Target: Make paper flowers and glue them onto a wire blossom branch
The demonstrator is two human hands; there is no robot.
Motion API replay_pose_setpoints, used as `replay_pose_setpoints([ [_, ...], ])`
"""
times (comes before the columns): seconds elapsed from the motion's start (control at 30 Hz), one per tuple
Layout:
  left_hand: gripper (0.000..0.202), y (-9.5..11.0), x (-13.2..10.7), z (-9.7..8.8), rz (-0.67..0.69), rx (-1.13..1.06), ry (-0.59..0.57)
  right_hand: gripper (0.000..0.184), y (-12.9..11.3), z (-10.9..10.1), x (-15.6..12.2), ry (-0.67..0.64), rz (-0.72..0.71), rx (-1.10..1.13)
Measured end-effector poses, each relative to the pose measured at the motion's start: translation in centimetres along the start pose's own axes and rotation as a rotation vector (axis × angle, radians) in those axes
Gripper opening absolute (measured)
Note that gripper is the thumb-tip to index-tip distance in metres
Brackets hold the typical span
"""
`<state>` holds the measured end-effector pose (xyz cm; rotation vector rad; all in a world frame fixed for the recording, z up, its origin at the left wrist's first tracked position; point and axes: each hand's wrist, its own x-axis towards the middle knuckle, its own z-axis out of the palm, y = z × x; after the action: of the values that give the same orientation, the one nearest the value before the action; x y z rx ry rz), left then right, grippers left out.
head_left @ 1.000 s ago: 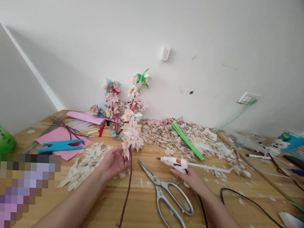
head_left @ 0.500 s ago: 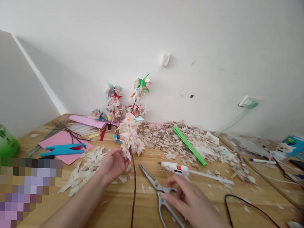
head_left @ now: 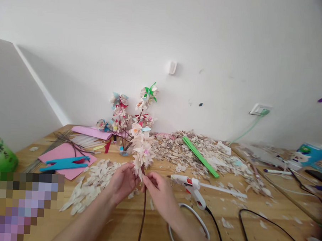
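My left hand (head_left: 121, 182) is closed around the base of a cluster of cream paper flowers (head_left: 143, 151) on a long brown stem (head_left: 142, 219). My right hand (head_left: 160, 194) pinches the same stem just under the blossoms, thumb and fingers pressed together. The stem runs down toward me between both forearms. A white glue gun (head_left: 190, 184) lies on the wooden table (head_left: 119, 228) just right of my right hand, its black cord trailing toward me. The scissors' handle loop (head_left: 196, 216) shows partly under my right forearm.
A bunch of finished paper flowers (head_left: 129, 115) stands at the wall. Loose petals (head_left: 91, 183) and paper scraps (head_left: 191, 153) cover the table. Pink sheets (head_left: 66, 155), a blue cutout (head_left: 65, 162), green strips (head_left: 199, 156), pens (head_left: 277, 171) and a green object (head_left: 0, 156) lie around.
My right hand left the glue gun, crossed over the scissors and now pinches the stem below the flowers. The flower stem has been raised more upright in my left hand.
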<state>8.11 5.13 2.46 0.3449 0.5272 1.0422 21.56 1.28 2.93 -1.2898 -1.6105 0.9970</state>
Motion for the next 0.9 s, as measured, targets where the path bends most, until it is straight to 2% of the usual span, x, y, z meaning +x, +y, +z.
replay_pose_setpoints([
  [0.33,0.014,-0.17,-0.07,-0.05,-0.001,0.035,-0.006,0.023,-0.32,-0.26,-0.01,0.031,-0.002,-0.069],
  [0.9,0.017,0.07,-0.17,0.30,-0.009,0.083,0.052,0.023,0.04,-0.34,0.26,-0.020,0.024,-0.023],
])
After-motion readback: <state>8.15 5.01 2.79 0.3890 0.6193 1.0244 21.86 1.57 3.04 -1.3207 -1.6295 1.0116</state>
